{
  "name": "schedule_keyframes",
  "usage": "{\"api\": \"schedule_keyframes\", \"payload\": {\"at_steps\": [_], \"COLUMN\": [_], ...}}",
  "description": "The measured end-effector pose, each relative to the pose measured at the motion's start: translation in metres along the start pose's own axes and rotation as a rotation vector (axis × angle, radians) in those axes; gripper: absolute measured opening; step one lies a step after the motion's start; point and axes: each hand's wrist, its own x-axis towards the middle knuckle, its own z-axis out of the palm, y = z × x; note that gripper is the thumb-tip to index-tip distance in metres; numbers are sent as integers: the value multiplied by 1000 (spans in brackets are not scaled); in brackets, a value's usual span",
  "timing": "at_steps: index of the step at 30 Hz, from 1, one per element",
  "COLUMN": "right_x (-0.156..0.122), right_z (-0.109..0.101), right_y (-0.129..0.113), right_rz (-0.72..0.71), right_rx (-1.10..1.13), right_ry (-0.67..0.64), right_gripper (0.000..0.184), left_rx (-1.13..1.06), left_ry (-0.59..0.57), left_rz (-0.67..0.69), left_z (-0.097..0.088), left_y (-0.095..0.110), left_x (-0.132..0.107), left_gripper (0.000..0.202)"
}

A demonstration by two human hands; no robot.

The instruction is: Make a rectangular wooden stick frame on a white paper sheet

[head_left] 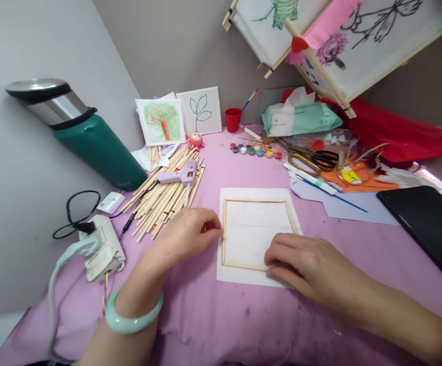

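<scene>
Tablecloth (pixel 213 325), pink, carrying a white paper sheet (pixel 257 229) at centre, on which lies a rectangular frame (pixel 257 200) of wooden sticks. Right hand (pixel 304 264): fingers extended flat, pressing the frame's near right corner. Left hand (pixel 186 234): loosely curled, fingertips at the left stick; grip cannot be told.

Soft, even light fills the view. A bright patch glows far right of the right hand (pixel 308 267). Edges bend; corners look blurry.
</scene>
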Motion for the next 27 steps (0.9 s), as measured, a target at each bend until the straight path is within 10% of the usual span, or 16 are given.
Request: {"api": "schedule_keyframes", "payload": {"at_steps": [27], "right_x": [22], "right_z": [1], "right_y": [-5], "right_rz": [-62], "right_rx": [3], "right_ry": [1], "right_gripper": [16], "left_rx": [150], "left_ry": [-211], "left_rz": [70], "left_z": [3], "left_y": [0], "left_x": [-2], "left_gripper": [3]}}
